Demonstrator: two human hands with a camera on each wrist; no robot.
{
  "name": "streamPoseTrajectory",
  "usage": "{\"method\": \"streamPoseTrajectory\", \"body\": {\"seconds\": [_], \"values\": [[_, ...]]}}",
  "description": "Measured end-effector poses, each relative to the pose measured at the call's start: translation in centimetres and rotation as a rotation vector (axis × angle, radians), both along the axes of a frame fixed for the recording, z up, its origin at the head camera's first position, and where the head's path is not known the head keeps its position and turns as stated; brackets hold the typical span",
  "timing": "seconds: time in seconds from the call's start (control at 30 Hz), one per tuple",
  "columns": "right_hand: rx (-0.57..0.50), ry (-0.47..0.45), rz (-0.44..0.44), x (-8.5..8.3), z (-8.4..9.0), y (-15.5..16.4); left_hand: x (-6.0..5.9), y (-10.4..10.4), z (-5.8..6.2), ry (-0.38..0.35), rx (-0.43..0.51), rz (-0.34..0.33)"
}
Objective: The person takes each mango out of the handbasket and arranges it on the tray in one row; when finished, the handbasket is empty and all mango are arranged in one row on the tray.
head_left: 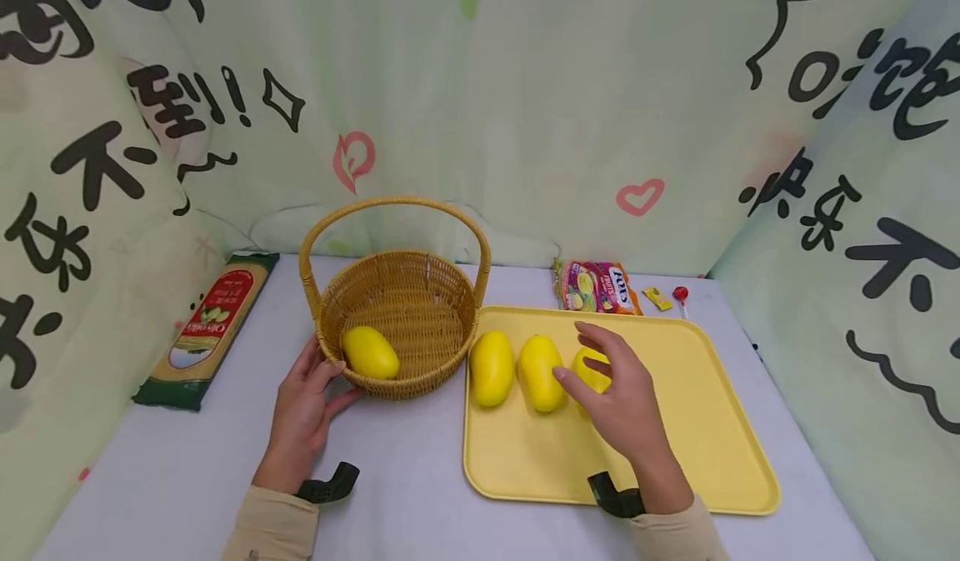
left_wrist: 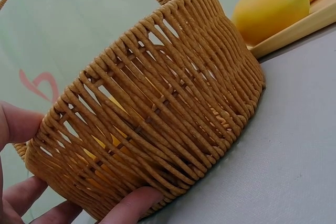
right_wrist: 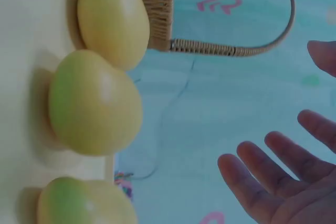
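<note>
A wicker basket (head_left: 397, 315) with an arched handle stands on the table and holds one yellow mango (head_left: 370, 353). My left hand (head_left: 330, 373) rests against the basket's near-left wall, fingers fairly straight and thumb along the base; the left wrist view shows the thumb (left_wrist: 131, 205) touching the basket (left_wrist: 157, 103). To the right, a yellow tray (head_left: 697, 411) carries three mangoes (head_left: 492, 368) (head_left: 540, 373) (head_left: 596, 373). My right hand (head_left: 581, 357) hovers open over the rightmost one, partly hiding it. In the right wrist view, its spread fingers (right_wrist: 273, 177) are apart from the mangoes (right_wrist: 94, 103).
A long noodle packet (head_left: 210, 328) lies at the left edge of the white table (head_left: 405, 478). Behind the tray lie a candy bag (head_left: 596, 286), a small yellow sachet (head_left: 657, 298) and a red lollipop (head_left: 680, 294). Printed cloth walls enclose three sides.
</note>
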State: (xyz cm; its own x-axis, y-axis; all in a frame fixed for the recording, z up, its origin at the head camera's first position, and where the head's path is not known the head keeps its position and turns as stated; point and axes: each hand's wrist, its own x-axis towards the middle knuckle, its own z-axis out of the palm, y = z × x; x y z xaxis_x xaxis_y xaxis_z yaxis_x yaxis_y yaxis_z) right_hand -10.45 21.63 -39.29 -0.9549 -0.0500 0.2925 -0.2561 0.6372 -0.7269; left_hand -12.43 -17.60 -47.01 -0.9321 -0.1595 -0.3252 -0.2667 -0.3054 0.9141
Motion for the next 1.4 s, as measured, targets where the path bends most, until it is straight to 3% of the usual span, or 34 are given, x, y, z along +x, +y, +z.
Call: {"method": "streamPoseTrajectory", "body": {"seconds": [0.17, 0.33, 0.57, 0.8, 1.07, 1.4], "values": [[0.085, 0.063, 0.237, -1.5, 1.9, -3.1, 0.1, 0.0, 0.0, -0.003, -0.007, 0.000], [0.234, 0.055, 0.455, -3.5, 3.5, -7.2, 0.1, 0.0, 0.0, 0.001, -0.006, -0.009], [0.426, -0.084, 0.658, -6.5, 4.6, -13.7, 0.1, -0.2, -0.1, 0.013, 0.009, -0.007], [0.586, -0.141, 0.738, -9.0, 3.8, -18.7, 0.0, -0.2, -0.3, -0.002, 0.029, -0.011], [0.766, -0.250, 0.748, -10.0, 3.7, -22.4, -0.1, -0.1, 0.0, 0.005, 0.034, -0.012], [0.827, -0.392, 0.727, -11.4, 2.8, -24.3, -0.1, -0.2, -0.1, 0.010, 0.039, -0.012]]}}
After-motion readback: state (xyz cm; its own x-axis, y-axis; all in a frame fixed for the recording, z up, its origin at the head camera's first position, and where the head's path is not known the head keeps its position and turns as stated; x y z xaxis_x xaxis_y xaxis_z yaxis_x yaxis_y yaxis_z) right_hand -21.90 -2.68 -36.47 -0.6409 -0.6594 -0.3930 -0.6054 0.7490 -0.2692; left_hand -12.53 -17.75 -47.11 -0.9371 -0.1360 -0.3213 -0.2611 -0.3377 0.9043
